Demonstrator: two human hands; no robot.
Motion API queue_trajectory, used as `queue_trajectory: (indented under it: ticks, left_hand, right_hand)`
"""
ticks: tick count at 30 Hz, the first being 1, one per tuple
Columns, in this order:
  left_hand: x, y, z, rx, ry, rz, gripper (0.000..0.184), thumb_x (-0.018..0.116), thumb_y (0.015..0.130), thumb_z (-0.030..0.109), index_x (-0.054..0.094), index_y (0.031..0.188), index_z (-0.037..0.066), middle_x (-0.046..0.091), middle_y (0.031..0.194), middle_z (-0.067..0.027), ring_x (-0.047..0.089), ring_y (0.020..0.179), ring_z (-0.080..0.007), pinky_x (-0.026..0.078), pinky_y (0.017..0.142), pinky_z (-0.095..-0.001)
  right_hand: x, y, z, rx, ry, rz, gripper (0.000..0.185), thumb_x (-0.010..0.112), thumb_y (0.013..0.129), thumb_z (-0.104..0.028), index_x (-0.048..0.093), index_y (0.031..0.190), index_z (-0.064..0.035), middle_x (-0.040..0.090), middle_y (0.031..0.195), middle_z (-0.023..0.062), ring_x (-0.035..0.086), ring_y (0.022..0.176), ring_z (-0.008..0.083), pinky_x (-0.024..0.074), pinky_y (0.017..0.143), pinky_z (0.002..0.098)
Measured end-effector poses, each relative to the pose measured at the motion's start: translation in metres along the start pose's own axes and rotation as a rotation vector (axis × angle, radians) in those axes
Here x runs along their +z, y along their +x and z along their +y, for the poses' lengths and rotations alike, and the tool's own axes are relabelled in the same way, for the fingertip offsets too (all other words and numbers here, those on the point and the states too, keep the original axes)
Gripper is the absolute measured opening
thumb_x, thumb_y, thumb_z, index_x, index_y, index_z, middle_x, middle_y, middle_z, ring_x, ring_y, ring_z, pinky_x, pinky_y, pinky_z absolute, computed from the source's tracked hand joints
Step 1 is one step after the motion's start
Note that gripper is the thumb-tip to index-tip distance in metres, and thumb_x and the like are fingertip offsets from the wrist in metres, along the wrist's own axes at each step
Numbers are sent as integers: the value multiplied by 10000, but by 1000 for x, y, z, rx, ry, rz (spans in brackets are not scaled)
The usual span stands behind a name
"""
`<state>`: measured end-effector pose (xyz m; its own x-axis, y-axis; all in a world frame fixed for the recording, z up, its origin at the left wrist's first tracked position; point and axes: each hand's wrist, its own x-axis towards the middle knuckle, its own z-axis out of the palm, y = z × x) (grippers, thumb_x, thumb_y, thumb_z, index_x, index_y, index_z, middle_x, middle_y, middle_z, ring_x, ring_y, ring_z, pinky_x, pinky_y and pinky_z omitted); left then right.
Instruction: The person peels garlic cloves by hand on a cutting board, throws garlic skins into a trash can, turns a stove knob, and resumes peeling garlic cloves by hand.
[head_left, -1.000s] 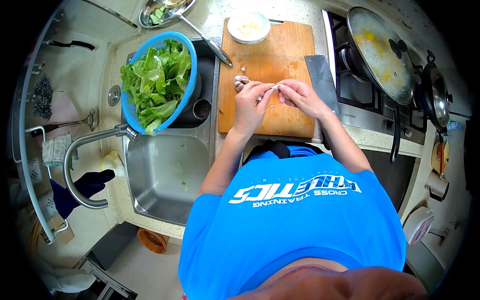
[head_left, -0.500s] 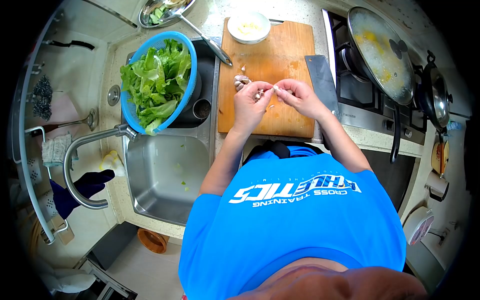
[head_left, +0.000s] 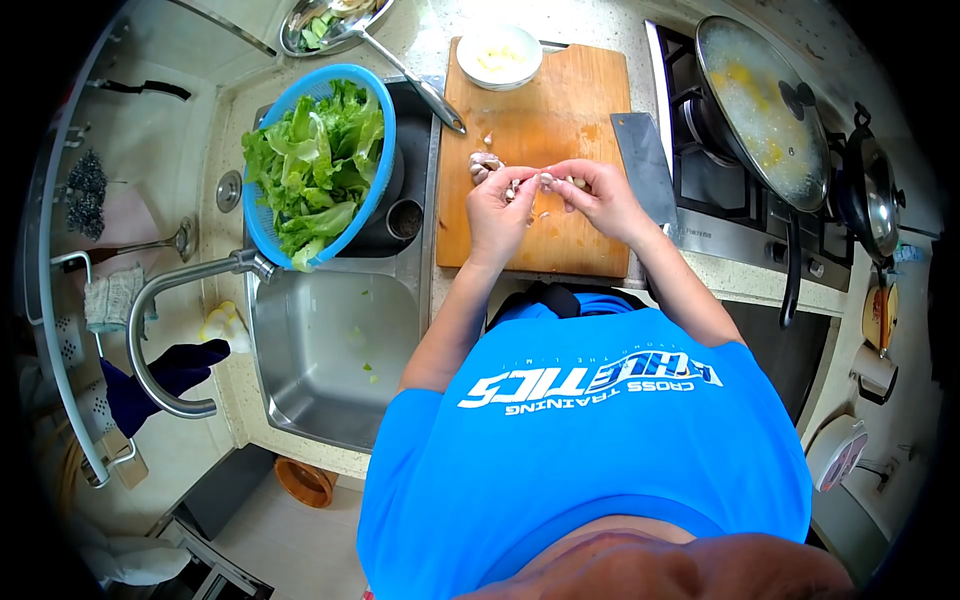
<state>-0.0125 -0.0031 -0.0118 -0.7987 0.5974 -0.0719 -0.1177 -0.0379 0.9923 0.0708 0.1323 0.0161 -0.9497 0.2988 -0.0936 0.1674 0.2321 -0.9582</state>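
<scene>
Over the wooden cutting board, both hands meet at a small pale garlic clove. My left hand pinches it from one side with thumb and forefinger. From the other side my right hand grips it in its fingertips, the remaining fingers curled. A partly broken garlic bulb lies on the board just beyond my left hand. Loose cloves and bits of skin are partly hidden behind the fingers. Near the board's far edge stands a white bowl with pale yellowish pieces in it.
A cleaver lies along the board's right edge, beside the stove with a lidded, bubbling pan. To the left, a blue basket of lettuce rests over the sink. A metal ladle reaches toward the board.
My fingertips have shifted slightly around the garlic clove, and a little more of it shows between them. Everything else is in the same place.
</scene>
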Motion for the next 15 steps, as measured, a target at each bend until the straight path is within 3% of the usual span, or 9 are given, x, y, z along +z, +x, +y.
queue_trajectory:
  ticks: [8, 11, 15]
  left_hand:
    - [-2, 0, -1, -75, -234, -62, 74, 597, 818, 65, 629, 859, 13, 576, 668, 8, 476, 524, -24, 382, 429, -168]
    - [4, -1, 5, -19, -64, -32, 71, 605, 812, 64, 628, 850, 8, 587, 679, 0, 488, 535, -26, 394, 435, -172]
    - [3, 2, 2, -18, -96, -42, 69, 615, 803, 59, 629, 843, 4, 593, 697, -3, 499, 550, -32, 403, 439, -178]
  right_hand:
    - [-6, 2, 4, -6, 72, -59, 162, 537, 853, -82, 608, 952, 25, 629, 746, 42, 521, 547, 77, 426, 505, 214]
    - [-3, 2, 4, -20, 54, -43, 147, 518, 858, -67, 602, 937, 25, 620, 726, 40, 517, 549, 77, 426, 504, 218]
    - [3, 1, 1, -39, 4, 30, 113, 493, 861, -48, 575, 884, 26, 598, 682, 48, 515, 546, 91, 428, 506, 233]
